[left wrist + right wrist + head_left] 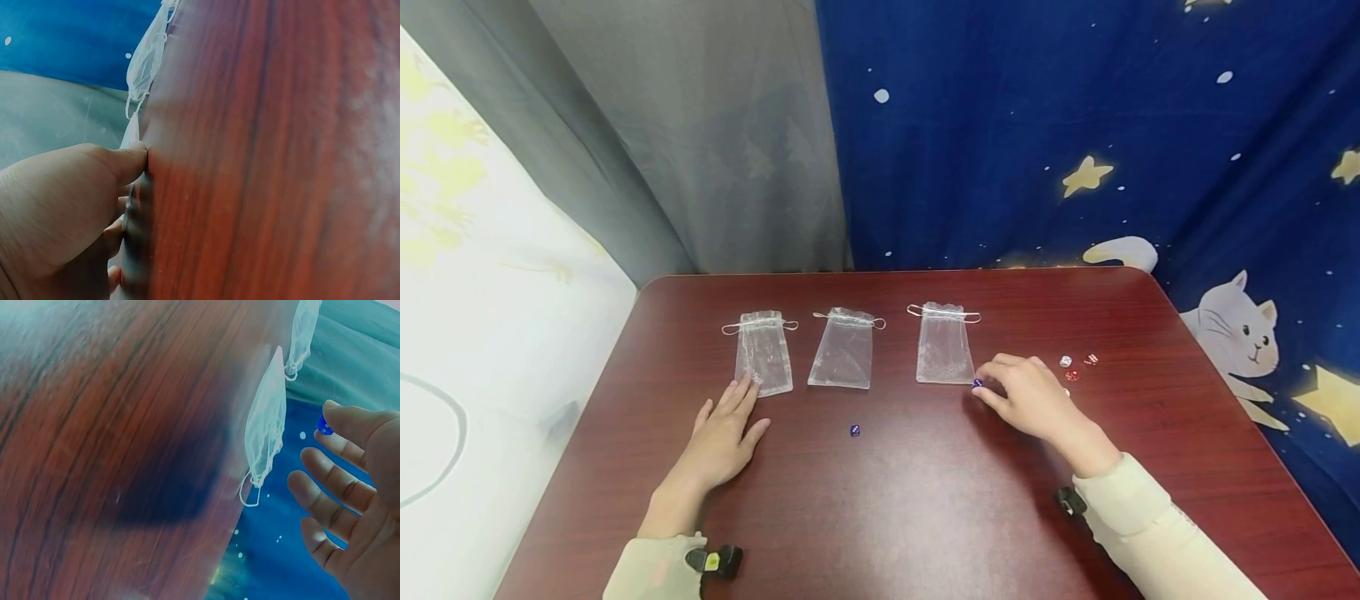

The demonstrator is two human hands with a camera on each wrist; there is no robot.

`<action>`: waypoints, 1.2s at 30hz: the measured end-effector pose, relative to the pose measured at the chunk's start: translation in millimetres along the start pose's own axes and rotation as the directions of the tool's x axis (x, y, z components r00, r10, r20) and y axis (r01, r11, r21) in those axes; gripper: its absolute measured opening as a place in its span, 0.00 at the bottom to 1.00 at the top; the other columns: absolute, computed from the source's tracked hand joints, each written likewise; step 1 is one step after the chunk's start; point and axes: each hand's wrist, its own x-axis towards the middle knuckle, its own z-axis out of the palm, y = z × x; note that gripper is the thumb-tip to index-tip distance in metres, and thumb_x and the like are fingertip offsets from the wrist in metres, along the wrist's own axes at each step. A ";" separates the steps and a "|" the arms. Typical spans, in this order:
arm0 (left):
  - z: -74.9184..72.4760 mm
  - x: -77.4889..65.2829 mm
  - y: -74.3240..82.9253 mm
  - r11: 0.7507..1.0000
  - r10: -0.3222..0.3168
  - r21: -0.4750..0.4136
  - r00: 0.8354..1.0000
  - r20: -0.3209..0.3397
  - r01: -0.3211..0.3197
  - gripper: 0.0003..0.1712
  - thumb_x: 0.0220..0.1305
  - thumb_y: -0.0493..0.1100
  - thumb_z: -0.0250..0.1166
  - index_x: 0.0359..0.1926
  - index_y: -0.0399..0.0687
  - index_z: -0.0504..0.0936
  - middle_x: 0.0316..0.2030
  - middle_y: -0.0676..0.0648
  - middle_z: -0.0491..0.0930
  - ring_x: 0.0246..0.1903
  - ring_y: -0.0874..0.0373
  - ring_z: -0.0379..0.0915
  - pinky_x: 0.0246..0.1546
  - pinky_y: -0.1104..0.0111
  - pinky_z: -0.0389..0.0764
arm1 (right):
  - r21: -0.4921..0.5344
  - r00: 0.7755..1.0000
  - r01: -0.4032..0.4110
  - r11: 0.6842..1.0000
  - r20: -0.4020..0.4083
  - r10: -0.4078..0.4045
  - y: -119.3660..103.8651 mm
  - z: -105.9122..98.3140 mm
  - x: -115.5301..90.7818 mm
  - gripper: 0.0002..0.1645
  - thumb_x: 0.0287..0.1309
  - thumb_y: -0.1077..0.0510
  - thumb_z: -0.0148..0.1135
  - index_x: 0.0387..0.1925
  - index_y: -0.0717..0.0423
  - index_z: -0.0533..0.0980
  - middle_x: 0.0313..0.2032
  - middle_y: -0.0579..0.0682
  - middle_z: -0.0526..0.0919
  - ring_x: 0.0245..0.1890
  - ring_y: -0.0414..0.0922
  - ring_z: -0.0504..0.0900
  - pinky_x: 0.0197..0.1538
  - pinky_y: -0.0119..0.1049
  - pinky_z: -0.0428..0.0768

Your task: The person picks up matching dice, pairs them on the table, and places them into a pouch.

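Note:
My right hand (1028, 397) pinches a blue die (324, 425) between thumb and index finger, near the lower right corner of the right mesh pouch (943, 346). In the right wrist view its other fingers are spread apart. My left hand (721, 440) lies with fingers extended, the fingertips touching the lower edge of the left mesh pouch (763, 354). Between these two is a middle mesh pouch (842, 350). All three are sheer white with drawstrings toward the far edge. A second blue die (855, 431) lies on the table below the middle pouch.
Right of my right hand, two red dice (1072, 376) and a clear-white die (1066, 362) lie on the dark red wooden table (880, 517). Another pale die is partly hidden behind that hand. A grey curtain and a blue starry curtain (962, 167) hang behind the table.

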 end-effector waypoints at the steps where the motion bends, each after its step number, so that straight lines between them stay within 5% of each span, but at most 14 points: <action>1: -0.1 -0.2 0.1 1.000 0.004 0.002 1.000 -0.005 -0.004 0.36 0.75 0.48 0.58 0.74 0.32 0.61 0.74 0.31 0.56 0.74 0.33 0.49 0.68 0.32 0.47 | 0.002 1.000 0.003 1.000 0.000 -0.003 -1.1 0.6 0.6 0.09 0.57 0.54 0.75 0.37 0.53 0.85 0.32 0.44 0.83 0.31 0.44 0.82 0.36 0.47 0.76; 11: -2.8 0.5 1.0 1.000 -0.022 0.006 0.999 0.040 0.021 0.37 0.75 0.47 0.57 0.76 0.33 0.58 0.76 0.32 0.53 0.76 0.35 0.45 0.70 0.33 0.44 | 0.004 1.000 0.015 1.000 0.006 -0.015 -11.9 6.5 6.6 0.11 0.57 0.52 0.75 0.38 0.52 0.85 0.32 0.44 0.83 0.31 0.45 0.81 0.38 0.47 0.76; 36: -3.1 0.0 1.3 1.000 -0.015 -0.001 0.999 0.028 0.015 0.36 0.76 0.48 0.57 0.75 0.32 0.59 0.76 0.32 0.54 0.75 0.34 0.46 0.69 0.33 0.45 | 0.001 0.998 0.043 0.999 0.050 -0.043 -35.9 16.3 17.3 0.12 0.59 0.49 0.73 0.39 0.51 0.85 0.37 0.46 0.85 0.41 0.46 0.84 0.43 0.46 0.76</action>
